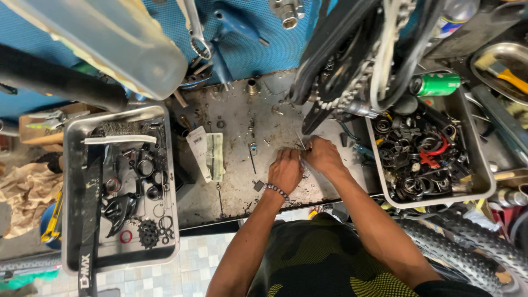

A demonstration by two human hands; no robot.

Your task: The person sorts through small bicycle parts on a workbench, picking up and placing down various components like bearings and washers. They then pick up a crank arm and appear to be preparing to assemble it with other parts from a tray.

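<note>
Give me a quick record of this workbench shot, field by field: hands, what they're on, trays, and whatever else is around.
Setting: greasy metal workbench, seen from above
Left hand: fingers curled on a small part at bench centre, bead bracelet on wrist
Right hand: pinching the same small part; too small to identify
Left tray: cogs, rings, black strap
Right tray: heap of black rings and clamps
Nearby: green can, bicycle chain, knobby tyre
</note>
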